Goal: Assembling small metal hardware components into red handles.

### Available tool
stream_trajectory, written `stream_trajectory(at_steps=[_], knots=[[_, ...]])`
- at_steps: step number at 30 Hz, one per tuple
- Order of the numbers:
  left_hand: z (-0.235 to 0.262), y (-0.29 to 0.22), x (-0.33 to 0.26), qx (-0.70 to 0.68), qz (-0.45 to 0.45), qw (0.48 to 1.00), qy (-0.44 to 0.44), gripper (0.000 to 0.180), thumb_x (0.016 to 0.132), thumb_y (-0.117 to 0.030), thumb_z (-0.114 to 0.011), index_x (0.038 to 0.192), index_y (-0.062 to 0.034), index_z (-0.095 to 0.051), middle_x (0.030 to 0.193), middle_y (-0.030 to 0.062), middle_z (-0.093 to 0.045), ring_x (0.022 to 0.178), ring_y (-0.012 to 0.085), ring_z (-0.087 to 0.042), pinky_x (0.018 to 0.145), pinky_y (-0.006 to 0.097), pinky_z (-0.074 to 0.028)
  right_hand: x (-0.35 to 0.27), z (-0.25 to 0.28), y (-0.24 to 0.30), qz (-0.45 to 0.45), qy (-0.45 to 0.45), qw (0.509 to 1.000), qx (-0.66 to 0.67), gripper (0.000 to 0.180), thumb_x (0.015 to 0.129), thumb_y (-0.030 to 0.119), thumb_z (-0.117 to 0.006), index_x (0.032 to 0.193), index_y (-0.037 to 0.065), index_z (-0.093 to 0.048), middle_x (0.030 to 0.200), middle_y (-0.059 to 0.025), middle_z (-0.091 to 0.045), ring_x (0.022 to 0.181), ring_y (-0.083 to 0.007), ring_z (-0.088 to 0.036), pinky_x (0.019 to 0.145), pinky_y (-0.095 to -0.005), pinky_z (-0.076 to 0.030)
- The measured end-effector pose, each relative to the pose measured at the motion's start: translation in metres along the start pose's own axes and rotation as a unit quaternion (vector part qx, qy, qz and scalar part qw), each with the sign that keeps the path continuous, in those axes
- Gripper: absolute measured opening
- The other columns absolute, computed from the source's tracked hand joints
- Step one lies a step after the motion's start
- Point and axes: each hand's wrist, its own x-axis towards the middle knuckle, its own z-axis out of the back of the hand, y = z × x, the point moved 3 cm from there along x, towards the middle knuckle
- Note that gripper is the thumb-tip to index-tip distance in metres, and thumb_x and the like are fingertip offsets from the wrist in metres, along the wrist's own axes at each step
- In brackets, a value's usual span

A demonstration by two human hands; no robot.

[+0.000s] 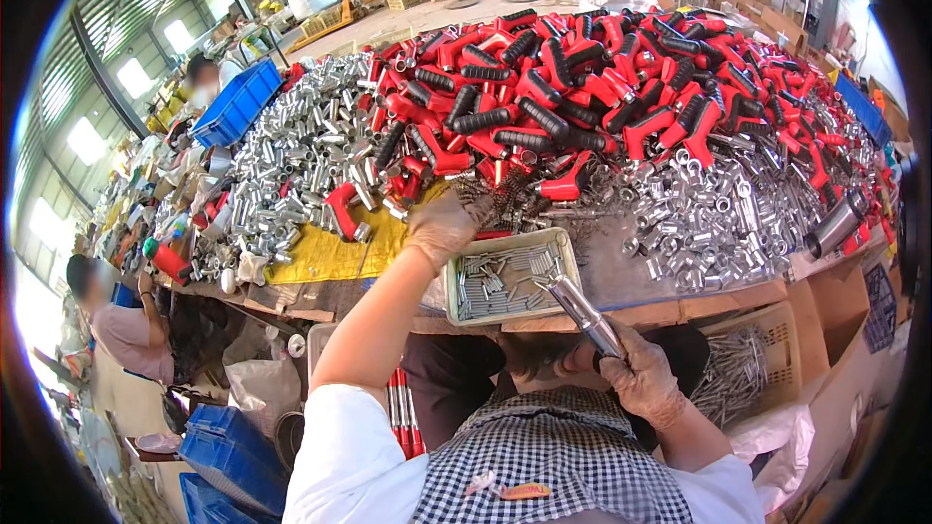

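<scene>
a: what are the fingers up to?

b: the right hand point(647, 380) is wrapped around the lower end of a metal tube point(584, 314). the tube slants up and to the left, its far end by the tray's right side.

a: and the left hand point(442, 229)?

b: it reaches over the worktop point(607, 250), fingers bent at the edge of some dark springs point(500, 202) — i cannot tell whether they grip one.

a: what is near the hands?

b: the tray point(450, 293), pale and shallow, at the worktop's front edge. silver pins point(521, 260) lie in it. left of it, a yellow sheet point(320, 254) is spread out.

a: further out?

b: red and black handles point(553, 126) are heaped toward the far edge. loose silver tubes point(282, 175) cover the left side, silver fittings point(714, 228) the right. a blue bin point(238, 102) tilts at the far left corner.

a: and below the worktop?

b: a crate point(784, 330) of metal rods point(733, 369) — just below the front edge, on the right.
</scene>
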Motion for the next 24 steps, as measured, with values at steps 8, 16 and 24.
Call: stream_trajectory(at_steps=[8,16,24], knots=[[-0.020,-0.007,0.011,-0.304,-0.020,0.943,-0.131,0.045,0.073,-0.016,-0.077,0.111,0.0009,-0.061,0.079,0.0095,-0.064,0.074,0.0171,-0.062,0.073,0.028,-0.051,0.001,-0.009,0.005,0.020,0.015,0.995,0.101,0.075,0.088,0.047,-0.062,0.133,-0.008,-0.040,0.095,-0.0057,-0.063,0.082,-0.0130,-0.060,0.074,-0.0258,-0.050],[0.024,-0.015,-0.062,-0.774,-0.161,0.612,0.001,0.060,0.076,0.002,-0.073,0.130,-0.0062,-0.048,0.082,0.0016,-0.059,0.089,0.0209,-0.065,0.084,0.035,-0.051,0.002,-0.012,0.014,-0.126,0.043,0.963,0.236,0.087,0.077,0.064,-0.065,0.125,-0.007,-0.047,0.079,-0.0036,-0.059,0.059,-0.0047,-0.046,0.050,-0.0176,-0.035],[0.021,-0.017,-0.100,-0.872,-0.211,0.439,0.044,0.076,0.075,0.000,-0.074,0.141,-0.0101,-0.038,0.124,0.0102,-0.056,0.108,0.0227,-0.057,0.098,0.042,-0.046,0.009,-0.026,0.026,-0.121,0.179,0.912,0.349,0.086,0.081,0.049,-0.070,0.139,-0.005,-0.035,0.090,0.0005,-0.056,0.068,-0.0023,-0.045,0.054,-0.0147,-0.035]])
